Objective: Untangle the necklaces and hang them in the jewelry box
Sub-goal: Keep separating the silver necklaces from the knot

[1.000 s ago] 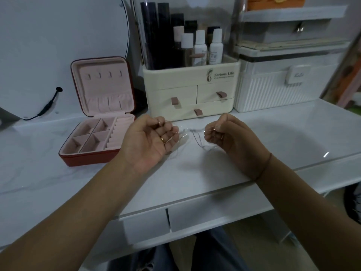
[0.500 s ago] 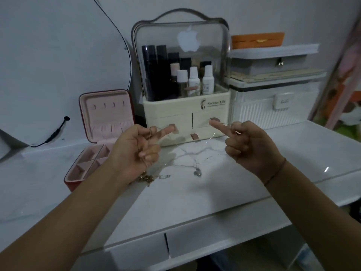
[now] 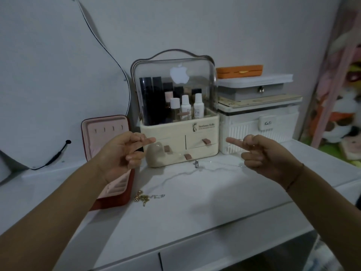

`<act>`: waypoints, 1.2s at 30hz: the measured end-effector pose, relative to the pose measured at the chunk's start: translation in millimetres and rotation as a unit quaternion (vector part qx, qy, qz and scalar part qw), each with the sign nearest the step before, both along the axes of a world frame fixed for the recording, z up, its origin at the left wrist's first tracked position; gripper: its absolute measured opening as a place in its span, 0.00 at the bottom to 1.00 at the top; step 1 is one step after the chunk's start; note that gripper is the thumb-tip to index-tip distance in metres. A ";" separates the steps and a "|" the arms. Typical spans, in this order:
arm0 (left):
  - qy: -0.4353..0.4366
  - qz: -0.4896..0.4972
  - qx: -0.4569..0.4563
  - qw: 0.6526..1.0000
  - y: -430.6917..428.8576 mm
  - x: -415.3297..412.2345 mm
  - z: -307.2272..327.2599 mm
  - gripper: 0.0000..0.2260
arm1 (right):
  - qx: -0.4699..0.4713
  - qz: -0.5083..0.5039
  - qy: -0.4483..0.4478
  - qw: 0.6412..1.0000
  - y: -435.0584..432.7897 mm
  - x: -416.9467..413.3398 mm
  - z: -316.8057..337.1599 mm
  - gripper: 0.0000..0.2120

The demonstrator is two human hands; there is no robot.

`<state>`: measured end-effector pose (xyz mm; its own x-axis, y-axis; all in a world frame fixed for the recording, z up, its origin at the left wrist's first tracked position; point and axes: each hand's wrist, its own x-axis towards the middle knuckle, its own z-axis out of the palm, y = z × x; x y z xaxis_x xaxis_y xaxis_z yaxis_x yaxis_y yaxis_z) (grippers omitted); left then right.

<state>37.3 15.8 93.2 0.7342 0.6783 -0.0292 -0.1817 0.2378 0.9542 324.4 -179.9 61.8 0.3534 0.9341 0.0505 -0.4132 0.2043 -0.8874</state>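
Head view: behind the left hand (image 3: 125, 153), the red jewelry box (image 3: 106, 132) stands open with its pink lid upright. That hand points its index finger rightward, the other fingers curled on one end of a thin silver necklace (image 3: 196, 163). Below the hand, just beside the box, a gold necklace (image 3: 144, 198) lies heaped on the white vanity top (image 3: 195, 222). The silver chain spans to the right hand (image 3: 269, 157), its pendant dangling midway between the hands. This hand's index finger points leftward, and its remaining fingers curl on the chain.
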 end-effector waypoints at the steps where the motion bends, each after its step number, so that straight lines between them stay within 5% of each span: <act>1: 0.003 0.005 0.001 1.000 1.8 -0.4 -0.7 0.03 | -0.006 -0.004 -0.004 1.000 -1.9 2.3 -0.2 0.11; 13: 0.076 0.008 0.047 0.996 -6.8 6.1 -24.7 0.10 | -0.072 -0.014 -0.038 0.997 -3.3 15.3 -19.9 0.11; 18: 0.146 0.001 0.100 0.984 -18.9 17.7 -38.6 0.07 | -0.124 -0.004 -0.155 0.980 0.1 14.5 -33.3 0.07; 20: 0.184 0.011 0.137 0.973 -16.4 23.3 -46.7 0.08 | -0.156 -0.031 -0.255 0.954 2.7 13.9 -38.2 0.15; 25: 0.321 0.054 0.359 0.875 -20.9 32.7 -58.7 0.03 | -0.182 -0.146 -0.497 0.836 18.1 12.6 -52.3 0.03; 29: 0.359 0.060 0.502 0.784 -38.4 43.0 -60.1 0.05 | -0.167 -0.158 -0.632 0.740 25.4 -2.0 -57.0 0.09; 32: 0.376 0.083 0.573 0.724 -41.9 54.1 -66.3 0.08 | -0.125 -0.110 -0.657 0.735 34.5 -24.1 -56.2 0.04; 36: 0.358 0.053 0.583 0.728 -43.0 73.6 -82.7 0.10 | -0.126 -0.069 -0.670 0.728 52.9 -46.1 -64.6 0.07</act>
